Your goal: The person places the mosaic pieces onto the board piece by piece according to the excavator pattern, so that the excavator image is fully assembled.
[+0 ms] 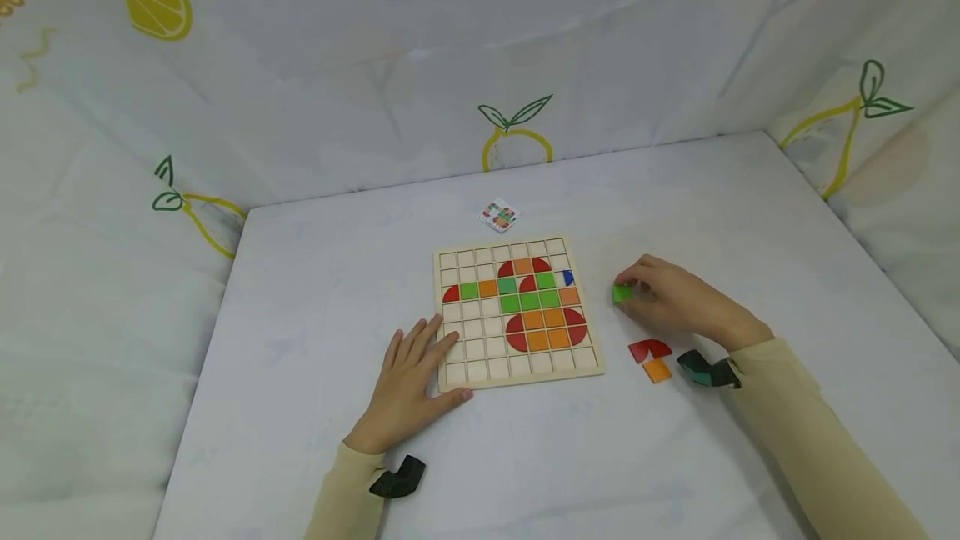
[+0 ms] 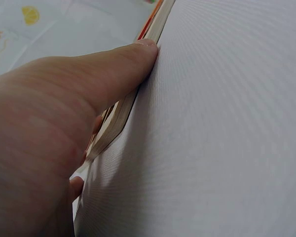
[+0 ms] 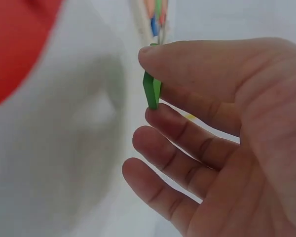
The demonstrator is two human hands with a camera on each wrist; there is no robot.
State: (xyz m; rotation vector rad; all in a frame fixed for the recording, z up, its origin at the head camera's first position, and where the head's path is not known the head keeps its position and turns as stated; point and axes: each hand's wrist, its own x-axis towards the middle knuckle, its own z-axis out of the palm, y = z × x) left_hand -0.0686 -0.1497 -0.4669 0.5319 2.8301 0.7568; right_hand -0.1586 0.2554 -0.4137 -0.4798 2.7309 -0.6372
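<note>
My right hand (image 1: 671,297) pinches a green square tile (image 1: 622,294) between thumb and fingers, to the right of the board. In the right wrist view the green tile (image 3: 152,89) is seen edge-on under the thumb. The left hand (image 1: 407,382) lies with spread, straight fingers at the lower left corner of a wooden grid board (image 1: 495,369), its thumb against the near edge. On the board sit red quarter-round tiles (image 1: 517,332), orange squares (image 1: 537,340), green squares (image 1: 529,301) and a small blue piece (image 1: 567,277).
A red quarter-round tile (image 1: 649,349) and an orange tile (image 1: 657,370) lie on the table below the right hand. Behind the board is a small pattern card (image 1: 499,215). A white cloth backdrop with lemon prints (image 1: 517,148) rises at the table's far edge.
</note>
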